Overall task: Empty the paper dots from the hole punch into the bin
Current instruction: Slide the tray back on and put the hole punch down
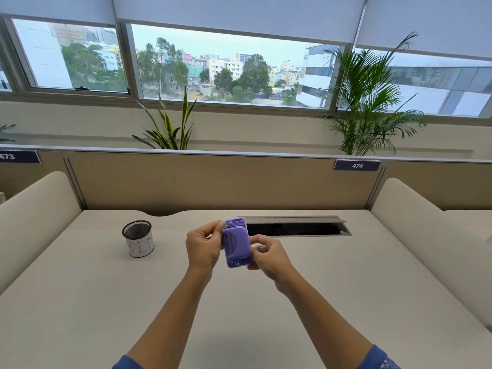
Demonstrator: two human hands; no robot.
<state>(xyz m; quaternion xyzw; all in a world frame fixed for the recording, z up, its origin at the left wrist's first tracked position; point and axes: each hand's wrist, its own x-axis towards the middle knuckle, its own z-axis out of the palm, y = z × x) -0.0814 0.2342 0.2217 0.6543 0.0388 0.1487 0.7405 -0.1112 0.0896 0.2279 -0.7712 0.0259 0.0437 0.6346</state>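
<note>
We hold the purple hole punch (237, 243) up in the air with both hands, above the middle of the desk (292, 302). Our left hand (203, 246) pinches its left side and top corner, with the thumb pressed on the front. Our right hand (269, 258) pinches its right side and bottom corner, fingers curled tight on it. The punch stands on end, with its top face toward us.

The bin (138, 238) is the little black mesh cup with a paper label. It sits on the desk to our left, well apart from the punch.

We think the step now is getting the punch ready to open. To do it well, we should not open the bottom cover here. The dots would fall all over the desk! First we carry the punch over to the bin and hold it right above the round opening. The bin looks small, so we keep the punch low and close. Then one hand holds the body firmly and the other pulls the cover off slowly. We cannot see the cover from here, so we feel for its edge.
</note>
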